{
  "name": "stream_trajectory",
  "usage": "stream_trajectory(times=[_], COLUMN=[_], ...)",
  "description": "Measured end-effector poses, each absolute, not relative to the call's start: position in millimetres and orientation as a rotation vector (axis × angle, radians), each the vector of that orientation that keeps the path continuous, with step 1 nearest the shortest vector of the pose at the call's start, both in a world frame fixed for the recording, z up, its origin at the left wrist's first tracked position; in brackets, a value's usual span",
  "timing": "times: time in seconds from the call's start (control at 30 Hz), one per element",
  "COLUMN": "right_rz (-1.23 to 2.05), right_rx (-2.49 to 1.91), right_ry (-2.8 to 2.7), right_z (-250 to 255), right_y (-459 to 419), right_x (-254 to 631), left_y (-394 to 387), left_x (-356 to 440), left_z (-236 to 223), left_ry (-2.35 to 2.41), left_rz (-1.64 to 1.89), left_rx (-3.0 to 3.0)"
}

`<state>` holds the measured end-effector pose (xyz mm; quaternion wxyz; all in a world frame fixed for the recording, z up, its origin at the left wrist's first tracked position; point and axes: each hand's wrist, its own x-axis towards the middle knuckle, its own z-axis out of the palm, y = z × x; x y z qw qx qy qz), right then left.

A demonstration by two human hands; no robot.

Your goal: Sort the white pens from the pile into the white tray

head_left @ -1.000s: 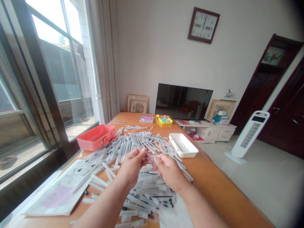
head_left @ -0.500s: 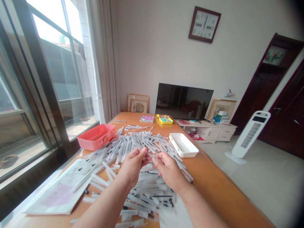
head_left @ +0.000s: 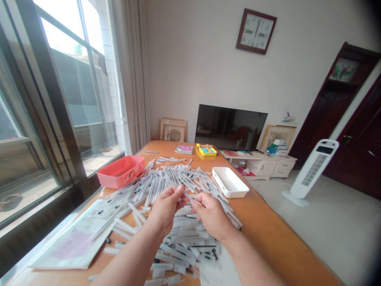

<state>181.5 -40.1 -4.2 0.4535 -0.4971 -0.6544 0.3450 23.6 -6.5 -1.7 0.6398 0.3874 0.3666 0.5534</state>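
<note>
**Left hand (head_left: pixel 165 208) and right hand (head_left: pixel 212 220) pinched over clear pens (head_left: pixel 178 180)**

Observed from beside the table. Change over the last second is slight: the right hand's fingers have drawn in a little toward the left hand, and no shift shows among the items on the table.

Left hand: fingers curled, tips bunched upward. Right hand: fingers curled, thumb and forefinger pinched toward the left fingertips. Neither hand is spread open or balled into a fist. A pen may lie between them, but the bunched fingers hide it, so a grasp cannot be confirmed.

The pens lie in a loose, crossed heap under and ahead of both hands, on an orange wooden table (head_left: pixel 268 234), many with dark tips. A pink tray (head_left: pixel 120 171) sits just left of the heap, a white tray (head_left: pixel 230 182) just right of it. Sheets of paper (head_left: pixel 74 234) lie toward the near left edge; their printing is too small to read.

Legible writing: numerals 1 to 12 on the wall clock (head_left: pixel 256 31). No brand can be read on the book (head_left: pixel 183 149) or yellow box (head_left: pixel 207 150).
</note>
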Motion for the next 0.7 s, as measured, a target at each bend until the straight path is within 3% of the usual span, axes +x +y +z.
stream_trajectory(times=[0.2, 0.57, 0.7], right_rz=[0.723, 1.447, 1.51], right_rx=[-1.208, -1.001, -0.924], right_ry=[-1.565, -1.098, -1.088], right_z=[-5.0, -0.5, -2.0], right_y=[-37.4, -39.3, -39.6], right_x=[179.9, 181.7, 183.3], left_y=[-5.4, -5.9, -6.6], left_x=[23.4, 22.2, 23.3], left_z=[-2.1, -2.0, -2.2], left_ry=[0.867, 0.85, 0.837], left_rz=[1.286, 1.296, 1.265], left_rx=[0.85, 0.812, 0.816])
